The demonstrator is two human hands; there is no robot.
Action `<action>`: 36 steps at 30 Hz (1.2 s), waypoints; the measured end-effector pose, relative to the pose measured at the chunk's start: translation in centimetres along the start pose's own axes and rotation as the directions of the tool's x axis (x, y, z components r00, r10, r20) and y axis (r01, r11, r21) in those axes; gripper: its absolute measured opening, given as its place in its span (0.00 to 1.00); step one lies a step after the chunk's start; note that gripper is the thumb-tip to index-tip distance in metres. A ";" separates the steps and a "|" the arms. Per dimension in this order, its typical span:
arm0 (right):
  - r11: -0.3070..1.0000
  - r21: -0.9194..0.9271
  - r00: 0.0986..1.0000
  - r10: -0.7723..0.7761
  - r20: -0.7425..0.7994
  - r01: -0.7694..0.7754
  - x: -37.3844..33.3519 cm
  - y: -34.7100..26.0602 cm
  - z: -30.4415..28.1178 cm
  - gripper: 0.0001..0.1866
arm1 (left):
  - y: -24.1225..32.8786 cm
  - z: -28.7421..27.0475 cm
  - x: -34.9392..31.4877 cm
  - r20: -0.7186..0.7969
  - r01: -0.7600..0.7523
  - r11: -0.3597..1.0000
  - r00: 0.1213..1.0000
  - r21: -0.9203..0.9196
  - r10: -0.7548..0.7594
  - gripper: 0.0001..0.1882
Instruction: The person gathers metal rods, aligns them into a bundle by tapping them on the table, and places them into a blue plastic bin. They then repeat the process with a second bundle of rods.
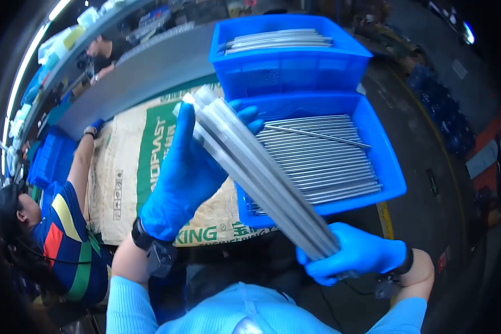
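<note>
A bundle of several long metal rods [261, 167] slants between my two blue-gloved hands, blurred a little by motion. My left hand [192, 167] cradles the upper end from beneath, thumb along one side and fingertips showing past the other. Round the lower end, my right hand [345, 253] is closed. Behind the bundle, a blue bin [392, 172] holds many similar rods in a flat layer, with one or two lying askew on top. Part of that bin is hidden by the bundle.
A second blue bin [289, 72] with more rods stands behind the first. Printed sacking [125, 161] covers the table at left. A co-worker [67, 234] in a striped shirt reaches toward a small blue bin [53, 156]. Another person [103, 53] is beyond the grey partition [133, 72].
</note>
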State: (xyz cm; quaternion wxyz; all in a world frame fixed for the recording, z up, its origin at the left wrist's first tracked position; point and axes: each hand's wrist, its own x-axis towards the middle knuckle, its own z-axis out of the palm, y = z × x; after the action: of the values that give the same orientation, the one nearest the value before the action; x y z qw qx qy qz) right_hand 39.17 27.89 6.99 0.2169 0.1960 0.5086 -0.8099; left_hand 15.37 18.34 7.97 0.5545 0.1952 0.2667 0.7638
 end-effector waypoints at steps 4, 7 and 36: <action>0.992 0.088 0.987 0.098 -0.130 -0.087 -2.6 -4.6 -5.3 0.11 | 1.3 -3.9 5.4 -0.095 0.051 0.999 0.994 0.005 -0.050 0.28; 0.986 -0.014 0.949 0.154 -0.277 -0.164 -4.9 -6.1 -8.5 0.10 | 1.5 -7.1 4.9 -0.220 0.109 0.987 0.972 0.116 -0.081 0.25; -0.092 -0.996 0.946 -0.319 0.050 0.022 3.5 -6.1 -22.0 0.12 | -10.4 5.2 7.0 0.032 -0.002 -0.242 0.992 0.970 0.119 0.30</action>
State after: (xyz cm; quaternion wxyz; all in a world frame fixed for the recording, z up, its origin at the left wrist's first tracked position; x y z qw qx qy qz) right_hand 35.00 49.68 0.69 0.1315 -0.0096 0.9753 -0.1772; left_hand 24.04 28.57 5.56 0.1397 0.5407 0.7756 0.2942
